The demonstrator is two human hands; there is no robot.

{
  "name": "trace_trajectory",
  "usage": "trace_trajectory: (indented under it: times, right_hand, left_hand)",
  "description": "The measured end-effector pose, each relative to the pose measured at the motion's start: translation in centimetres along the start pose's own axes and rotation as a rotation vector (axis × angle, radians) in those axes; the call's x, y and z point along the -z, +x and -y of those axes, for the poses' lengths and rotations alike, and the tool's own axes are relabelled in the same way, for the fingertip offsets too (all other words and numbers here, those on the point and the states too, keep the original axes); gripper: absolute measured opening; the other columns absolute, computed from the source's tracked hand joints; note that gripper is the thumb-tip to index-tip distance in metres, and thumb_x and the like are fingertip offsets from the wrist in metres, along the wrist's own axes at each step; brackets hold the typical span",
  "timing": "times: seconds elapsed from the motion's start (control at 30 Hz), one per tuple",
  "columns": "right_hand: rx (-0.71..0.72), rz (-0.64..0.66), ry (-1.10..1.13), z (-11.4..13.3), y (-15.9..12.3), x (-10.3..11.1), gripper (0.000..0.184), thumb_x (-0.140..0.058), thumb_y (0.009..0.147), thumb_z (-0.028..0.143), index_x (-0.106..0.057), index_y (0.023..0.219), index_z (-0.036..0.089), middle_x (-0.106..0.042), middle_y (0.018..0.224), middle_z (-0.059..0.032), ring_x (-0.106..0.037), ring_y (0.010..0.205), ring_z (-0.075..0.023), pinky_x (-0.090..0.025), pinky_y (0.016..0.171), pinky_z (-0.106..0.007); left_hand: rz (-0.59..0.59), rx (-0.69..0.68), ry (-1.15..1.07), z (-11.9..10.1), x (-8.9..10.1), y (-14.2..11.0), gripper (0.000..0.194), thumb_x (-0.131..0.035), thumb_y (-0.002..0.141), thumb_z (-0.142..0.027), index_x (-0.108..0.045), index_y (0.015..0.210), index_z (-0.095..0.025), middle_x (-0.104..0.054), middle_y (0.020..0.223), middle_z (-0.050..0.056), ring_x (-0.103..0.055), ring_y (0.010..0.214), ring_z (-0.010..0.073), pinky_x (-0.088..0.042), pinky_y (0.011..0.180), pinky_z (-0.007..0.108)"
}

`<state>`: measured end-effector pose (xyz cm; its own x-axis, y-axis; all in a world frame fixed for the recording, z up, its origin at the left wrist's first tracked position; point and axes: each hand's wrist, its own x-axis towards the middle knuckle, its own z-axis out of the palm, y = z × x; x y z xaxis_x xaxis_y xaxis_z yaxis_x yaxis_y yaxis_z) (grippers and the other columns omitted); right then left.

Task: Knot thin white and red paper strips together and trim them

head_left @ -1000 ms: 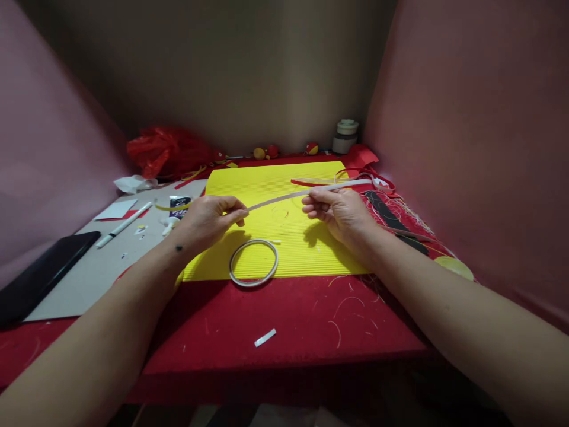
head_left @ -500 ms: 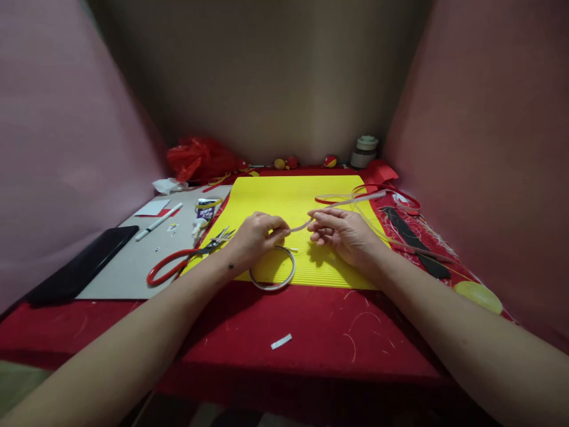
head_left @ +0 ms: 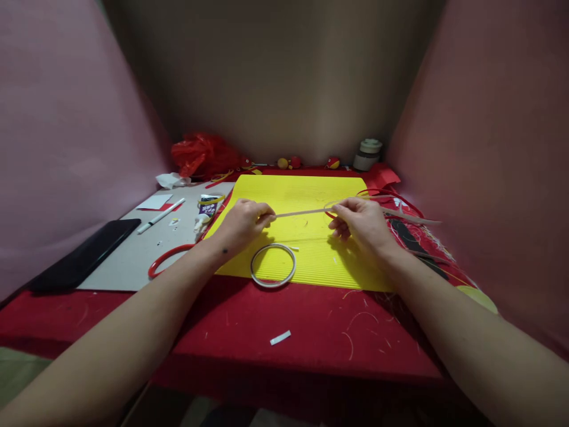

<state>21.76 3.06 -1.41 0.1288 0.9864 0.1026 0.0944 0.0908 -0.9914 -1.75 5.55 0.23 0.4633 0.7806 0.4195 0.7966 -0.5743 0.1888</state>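
Between my two hands a narrow pale strip (head_left: 303, 212) is stretched nearly straight. My left hand (head_left: 246, 224) pinches one end of it between thumb and fingers. Further along, my right hand (head_left: 363, 226) grips it with thumb and forefinger, the other fingers curled. Past the right hand, a loose length of pale strip trails to the right. Both hands are above a yellow corrugated sheet (head_left: 302, 185). Nearer me lies a white-and-grey ring of coiled strip (head_left: 294, 270) with a short tail, untouched. My left forearm partly covers the red-handled scissors (head_left: 160, 265).
On the grey board (head_left: 111, 270) at left are a black case (head_left: 84, 255), a white pen (head_left: 160, 216) and a glue tube (head_left: 207, 206). A red bag (head_left: 202, 154) and a lidded jar (head_left: 367, 155) stand behind. A white scrap (head_left: 280, 338) lies in front.
My hands have moved apart, the left to the left and the right to the right. The strip between them, curved before, is now straighter and longer. The left forearm covers more of the scissors.
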Motion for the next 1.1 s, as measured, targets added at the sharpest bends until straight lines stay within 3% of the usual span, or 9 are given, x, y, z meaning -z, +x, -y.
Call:
trace_trajectory:
  times: [0.1,0.2,0.33,0.4,0.5,0.6,0.83,1.0,1.1]
  right_hand:
    - [0.002,-0.049,-0.035,0.0,-0.2,0.0,0.038,-0.055,0.083,0.029,-0.057,0.117,0.013,-0.061,0.050,-0.0003,-0.052,0.034,-0.0127,-0.036,0.031,-0.023]
    - [0.212,0.114,-0.223,-0.2,-1.3,-1.3,0.050,-0.058,0.082,0.031,-0.051,0.131,0.019,-0.063,0.055,0.0004,-0.051,0.035,-0.0122,-0.038,0.036,-0.025]
    - [0.362,0.227,-0.441,-0.7,-2.4,-2.9,0.018,-0.057,0.084,0.029,-0.069,0.092,0.019,-0.059,0.048,0.0014,-0.046,0.036,-0.0103,-0.037,0.044,-0.025]
    - [0.390,0.234,-0.488,-0.7,-2.5,-2.8,0.023,-0.054,0.085,0.029,-0.064,0.067,0.020,-0.056,0.045,0.0013,-0.046,0.037,-0.0099,-0.035,0.046,-0.025]
    - [0.333,0.164,-0.487,-0.8,-2.1,-1.9,0.033,-0.053,0.086,0.035,-0.057,0.058,0.020,-0.055,0.044,0.0009,-0.046,0.038,-0.0106,-0.034,0.046,-0.025]
    - [0.232,0.126,-0.364,-1.1,-1.6,-1.2,0.035,-0.049,0.087,0.042,-0.057,0.062,0.019,-0.055,0.045,0.0008,-0.048,0.037,-0.0114,-0.036,0.044,-0.025]
    - [0.189,0.160,-0.290,-1.4,-1.5,-1.4,0.033,-0.054,0.084,0.043,-0.058,0.063,0.018,-0.055,0.046,0.0008,-0.048,0.039,-0.0118,-0.037,0.042,-0.025]
    - [0.071,0.068,-0.128,-0.8,-1.6,-1.0,0.032,-0.056,0.082,0.048,-0.062,0.078,0.016,-0.059,0.054,0.0001,-0.050,0.041,-0.0118,-0.037,0.040,-0.024]
    - [0.045,0.078,-0.088,-0.7,-1.7,-1.1,0.036,-0.056,0.082,0.051,-0.063,0.082,0.016,-0.060,0.055,-0.0006,-0.050,0.041,-0.0122,-0.037,0.040,-0.024]
  left_hand:
    - [0.051,0.080,-0.097,-0.4,0.4,-0.1,0.016,-0.056,0.084,-0.022,-0.069,0.083,-0.013,-0.071,0.071,0.006,-0.061,0.063,0.0139,-0.043,0.065,0.025]
    - [0.028,0.012,-0.110,-1.6,0.0,-0.5,0.015,-0.057,0.084,-0.023,-0.069,0.083,-0.014,-0.071,0.071,0.006,-0.061,0.067,0.0150,-0.043,0.068,0.027]
    - [-0.003,-0.132,-0.062,-2.7,-0.5,-0.8,0.014,-0.057,0.085,-0.023,-0.068,0.080,-0.016,-0.070,0.072,0.005,-0.059,0.070,0.0148,-0.043,0.080,0.031]
    - [0.020,-0.053,-0.083,-2.6,-0.1,-0.9,0.014,-0.057,0.085,-0.026,-0.066,0.086,-0.016,-0.071,0.076,0.005,-0.060,0.070,0.0145,-0.043,0.078,0.031]
    - [0.171,0.129,-0.062,-1.7,1.1,-1.2,0.025,-0.060,0.083,-0.035,-0.064,0.097,-0.015,-0.071,0.084,0.007,-0.062,0.071,0.0151,-0.044,0.065,0.026]
    - [0.375,0.078,0.095,-1.1,1.6,-2.0,0.019,-0.063,0.080,-0.034,-0.067,0.089,-0.018,-0.072,0.083,0.007,-0.062,0.071,0.0169,-0.041,0.058,0.025]
    - [0.330,-0.050,0.229,-1.4,-0.2,-3.1,0.014,-0.051,0.081,-0.014,-0.064,0.077,-0.015,-0.069,0.079,0.010,-0.059,0.075,0.0209,-0.038,0.066,0.032]
    - [0.214,0.055,0.234,1.2,4.9,-3.1,0.017,-0.047,0.083,-0.014,-0.064,0.082,-0.014,-0.068,0.084,0.011,-0.056,0.078,0.0203,-0.039,0.072,0.032]
    - [0.051,0.445,0.118,5.3,9.5,-4.4,0.011,-0.053,0.080,-0.022,-0.064,0.081,-0.018,-0.066,0.081,0.004,-0.054,0.072,0.0168,-0.036,0.065,0.028]
